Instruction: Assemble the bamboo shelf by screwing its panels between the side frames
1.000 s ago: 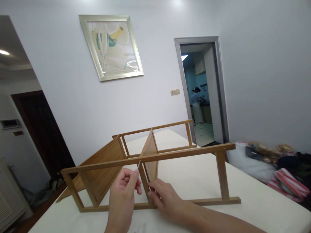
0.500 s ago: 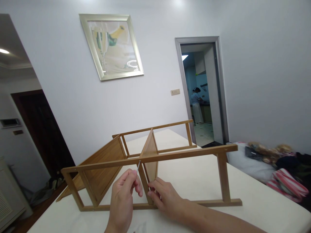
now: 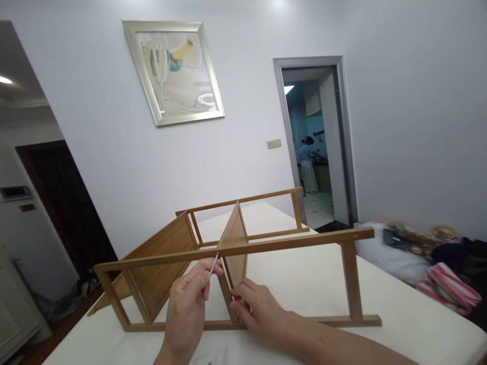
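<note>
A wooden shelf rack (image 3: 297, 244) lies on its side on a white table (image 3: 304, 286). Between the fingers of my left hand (image 3: 188, 299) is a thin silver hex key (image 3: 214, 264). The key slants upward, and its tip meets the near rail where the middle shelf panel (image 3: 236, 253) joins it. My right hand (image 3: 261, 306) is closed around the lower edge of that panel by the upright crossbar (image 3: 225, 289). Its fingertips are partly hidden behind the wood. A second wooden panel (image 3: 163, 268) stands further left in the rack.
A small clear plastic piece (image 3: 218, 356) lies at the table's front edge. Clothes and a striped cloth (image 3: 449, 286) are heaped at the right. Behind the table are a wall with a framed picture (image 3: 175, 76) and a doorway, where a person (image 3: 308, 165) stands in a kitchen.
My left hand has shifted slightly left and turned, and the hex key now tilts more, with its tip still at the rail. The right hand keeps its hold.
</note>
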`<action>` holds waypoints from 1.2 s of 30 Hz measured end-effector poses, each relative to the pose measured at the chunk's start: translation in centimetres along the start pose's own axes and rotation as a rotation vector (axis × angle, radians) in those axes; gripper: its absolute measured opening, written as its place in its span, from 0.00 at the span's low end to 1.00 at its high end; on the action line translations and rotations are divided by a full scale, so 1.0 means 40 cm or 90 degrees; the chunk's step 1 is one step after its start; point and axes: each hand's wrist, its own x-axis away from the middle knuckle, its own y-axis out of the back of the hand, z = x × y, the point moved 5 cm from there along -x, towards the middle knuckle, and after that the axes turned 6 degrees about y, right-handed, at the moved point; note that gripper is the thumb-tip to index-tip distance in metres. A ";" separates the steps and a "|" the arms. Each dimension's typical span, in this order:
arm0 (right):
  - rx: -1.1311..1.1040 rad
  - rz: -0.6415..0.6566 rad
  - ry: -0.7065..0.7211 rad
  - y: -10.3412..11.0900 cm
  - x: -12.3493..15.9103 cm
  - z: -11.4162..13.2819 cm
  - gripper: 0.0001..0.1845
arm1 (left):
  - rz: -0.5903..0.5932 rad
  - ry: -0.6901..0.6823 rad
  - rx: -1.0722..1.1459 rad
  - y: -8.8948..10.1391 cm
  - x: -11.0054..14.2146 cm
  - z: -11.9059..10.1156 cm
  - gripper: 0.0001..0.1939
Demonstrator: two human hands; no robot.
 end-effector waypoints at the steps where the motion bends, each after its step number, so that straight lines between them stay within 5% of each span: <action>1: -0.002 0.000 -0.002 -0.001 0.000 -0.001 0.07 | 0.039 -0.002 0.008 -0.004 0.004 -0.007 0.19; 3: -0.008 -0.005 -0.007 0.000 0.001 -0.003 0.06 | 0.111 -0.002 0.016 -0.011 0.013 -0.018 0.19; 9: -0.037 -0.058 -0.009 0.022 -0.007 -0.004 0.07 | 0.162 0.020 -0.017 -0.008 0.023 -0.014 0.19; 14: -0.026 -0.174 0.011 0.061 -0.004 0.027 0.12 | 0.362 0.110 -0.260 -0.052 0.037 0.034 0.20; 17: -0.001 -0.167 0.055 0.072 -0.005 0.060 0.13 | 0.401 0.162 -0.340 -0.066 0.039 0.071 0.21; 23: -0.076 -0.114 0.078 0.069 -0.015 0.074 0.08 | 0.395 0.112 -0.397 -0.069 0.026 0.116 0.21; 32: -0.097 -0.147 0.039 0.046 -0.005 0.036 0.09 | 0.291 -0.068 -0.608 -0.069 0.042 0.136 0.18; 36: -0.076 -0.152 0.009 0.053 -0.007 0.014 0.09 | 0.147 -0.165 -0.610 -0.028 0.031 0.171 0.19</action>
